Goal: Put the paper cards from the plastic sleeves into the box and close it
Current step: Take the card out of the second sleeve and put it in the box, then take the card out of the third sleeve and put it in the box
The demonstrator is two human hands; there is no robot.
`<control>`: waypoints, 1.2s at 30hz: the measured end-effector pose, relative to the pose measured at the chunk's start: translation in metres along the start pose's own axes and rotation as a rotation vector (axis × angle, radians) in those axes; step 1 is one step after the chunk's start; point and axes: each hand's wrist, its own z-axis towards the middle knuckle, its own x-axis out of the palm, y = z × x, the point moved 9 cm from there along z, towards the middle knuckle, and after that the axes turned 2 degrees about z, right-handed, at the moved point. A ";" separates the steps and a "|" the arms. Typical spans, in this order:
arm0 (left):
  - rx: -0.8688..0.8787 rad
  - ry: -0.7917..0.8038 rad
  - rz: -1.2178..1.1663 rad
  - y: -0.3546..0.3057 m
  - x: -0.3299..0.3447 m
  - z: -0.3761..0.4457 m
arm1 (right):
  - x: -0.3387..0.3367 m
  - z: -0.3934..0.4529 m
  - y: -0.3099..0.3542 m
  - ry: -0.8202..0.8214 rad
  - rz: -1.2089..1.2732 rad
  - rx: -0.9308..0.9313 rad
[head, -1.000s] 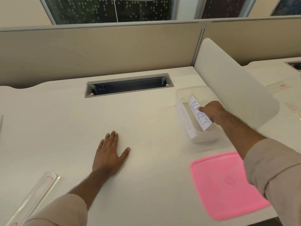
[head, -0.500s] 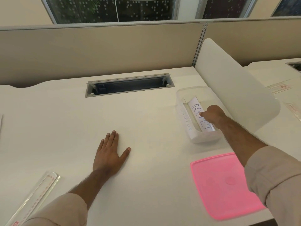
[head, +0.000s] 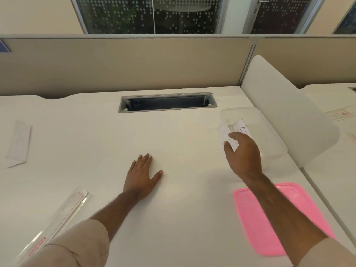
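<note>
Our left hand (head: pixel 141 173) lies flat on the white desk top (head: pixel 96 141), palm down, fingers spread a little, gripping nothing. Our right hand (head: pixel 243 153) hangs in the air just in front of the clear, translucent plastic box (head: pixel 269 132), fingers loosely parted and curled, nothing held in them. Inside that box we see white paper cards (head: pixel 241 128): one leaning with blue handwriting on it, partly hidden behind our fingers, and another against the near wall whose writing is too faint to read. The box is open; its flat pink plastic lid (head: pixel 300 214) rests on the desk near the front edge, under our right forearm, apart from the box. At the near left, a long clear plastic sleeve with a red printed outline (head: pixel 63 211) lies slantwise; we cannot tell whether anything is in it. Further left, a white folded paper slip (head: pixel 18 143) sits on the desk. A dark rectangular cable slot (head: pixel 167 102) cuts the desk toward the beige partition (head: pixel 125 64).
</note>
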 end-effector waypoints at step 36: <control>-0.661 -0.373 -0.345 0.234 -0.119 -0.269 | 0.271 -0.218 0.272 0.928 0.228 -0.412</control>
